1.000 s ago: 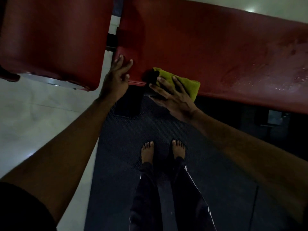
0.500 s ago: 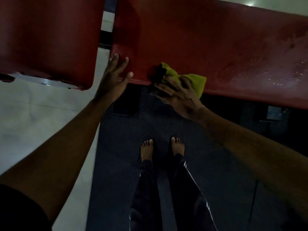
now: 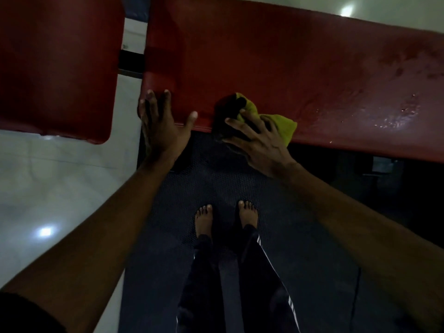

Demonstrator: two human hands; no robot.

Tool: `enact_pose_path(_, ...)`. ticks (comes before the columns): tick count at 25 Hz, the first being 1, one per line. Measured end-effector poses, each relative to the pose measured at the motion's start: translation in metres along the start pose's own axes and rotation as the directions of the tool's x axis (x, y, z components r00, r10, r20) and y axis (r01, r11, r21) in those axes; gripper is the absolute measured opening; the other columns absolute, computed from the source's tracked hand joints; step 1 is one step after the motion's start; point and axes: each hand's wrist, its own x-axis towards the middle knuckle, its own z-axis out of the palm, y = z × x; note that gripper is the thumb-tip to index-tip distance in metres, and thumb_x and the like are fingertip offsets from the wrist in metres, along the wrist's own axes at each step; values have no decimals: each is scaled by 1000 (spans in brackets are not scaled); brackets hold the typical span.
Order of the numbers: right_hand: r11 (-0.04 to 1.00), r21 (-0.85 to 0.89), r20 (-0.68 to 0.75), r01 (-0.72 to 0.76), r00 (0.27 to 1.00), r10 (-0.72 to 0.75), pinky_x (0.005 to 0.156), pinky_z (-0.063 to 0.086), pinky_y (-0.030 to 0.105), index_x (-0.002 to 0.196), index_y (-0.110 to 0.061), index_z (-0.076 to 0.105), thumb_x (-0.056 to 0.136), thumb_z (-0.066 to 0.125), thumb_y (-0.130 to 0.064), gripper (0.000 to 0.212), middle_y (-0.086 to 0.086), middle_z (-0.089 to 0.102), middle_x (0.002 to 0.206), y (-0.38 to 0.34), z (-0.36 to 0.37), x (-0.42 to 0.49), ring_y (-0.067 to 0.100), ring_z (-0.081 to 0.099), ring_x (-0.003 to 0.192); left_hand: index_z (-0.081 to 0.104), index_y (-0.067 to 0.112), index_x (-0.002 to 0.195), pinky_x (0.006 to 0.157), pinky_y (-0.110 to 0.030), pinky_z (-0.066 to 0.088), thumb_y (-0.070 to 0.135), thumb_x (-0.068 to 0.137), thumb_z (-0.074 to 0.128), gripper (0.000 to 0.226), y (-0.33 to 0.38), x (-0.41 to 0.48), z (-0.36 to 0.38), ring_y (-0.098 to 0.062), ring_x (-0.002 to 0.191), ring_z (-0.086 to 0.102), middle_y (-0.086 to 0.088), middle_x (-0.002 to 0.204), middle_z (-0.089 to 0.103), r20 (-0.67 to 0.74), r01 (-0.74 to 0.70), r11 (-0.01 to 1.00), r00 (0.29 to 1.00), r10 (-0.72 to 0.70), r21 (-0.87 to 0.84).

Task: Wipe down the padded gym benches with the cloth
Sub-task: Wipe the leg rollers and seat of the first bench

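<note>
Left hand (image 3: 163, 126), fingers splayed and empty, steadies the bench (image 3: 264, 56) corner; at its 3 o'clock the right hand (image 3: 260, 143) grips the bunched cloth (image 3: 284, 123) to scrub the edge

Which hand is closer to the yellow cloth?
The right. The right hand holds the yellow cloth against the near edge of the long red bench. The left hand rests open on that bench's corner, off to the left, not touching the cloth.

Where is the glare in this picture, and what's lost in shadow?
Head view: dim overall; lamp reflections glare on the pale floor; wet droplets glint on the long red bench at right; the cloth fades into shadow at its left end.
</note>
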Motion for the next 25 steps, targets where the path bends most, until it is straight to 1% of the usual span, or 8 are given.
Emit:
enact_pose_path(6,953,-4,-95,-304,949,302,100,39,61,137,-30,59,75,74,-10,67,4,38,159,56,-15,-84,38,29,145,-3,24,161,120,-51,-9,86,74,53,120,47,14,22,-34,153,-15,-15,166,-15,191,-261,964,950,246,53)
enact_pose_path(9,726,102,-188,-680,703,686,109,30,56,137,-36,57,81,70,-27,58,1,36,160,53,-16,-81,35,28,148,-12,24,159,116,-51,-18,93,72,43,124,52,14,35,-37,150,-22,-19,163,-24,229,-263,948,948,219,181)
enact_pose_path(11,575,219,-148,-789,555,818,107,31,56,136,-38,57,78,67,-28,60,-1,35,161,26,-18,-41,37,26,149,-12,23,159,116,-51,-17,92,76,40,120,51,11,37,-37,151,-21,-20,163,-23,194,-259,944,956,220,204)
enact_pose_path(12,574,233,-123,-785,561,818,107,31,57,136,-38,56,78,67,-26,61,-2,33,162,12,-18,-24,38,23,150,-9,22,160,118,-51,-16,90,80,39,116,52,12,37,-36,151,-19,-19,164,-20,169,-271,941,956,239,202)
enact_pose_path(16,760,177,-82,-625,760,645,109,31,60,144,-33,49,82,67,-30,64,1,27,165,25,-11,-36,38,19,151,-7,22,160,122,-50,-10,83,88,34,103,68,27,40,-32,153,-15,-14,166,-15,169,-344,917,935,313,201)
enact_pose_path(18,783,147,-106,-605,777,620,105,39,61,144,-31,48,86,61,-31,59,4,28,164,53,-14,-71,40,23,149,-12,24,159,122,-50,-12,86,85,30,105,75,33,44,-31,152,-18,-13,166,-20,224,-340,907,931,288,249)
enact_pose_path(21,656,211,-133,-725,643,754,95,48,59,142,-27,51,83,60,-23,60,7,28,163,76,-22,-102,41,28,145,-12,26,159,121,-49,-12,87,85,30,105,76,34,43,-30,153,-17,-11,166,-19,225,-321,912,937,267,256)
enact_pose_path(25,547,347,-252,-762,486,837,102,46,53,133,-23,60,79,56,-23,55,8,40,156,73,-18,-67,41,40,138,5,24,161,122,-44,-6,77,91,38,94,75,39,40,-29,155,-6,-10,168,-4,110,-360,902,933,344,239)
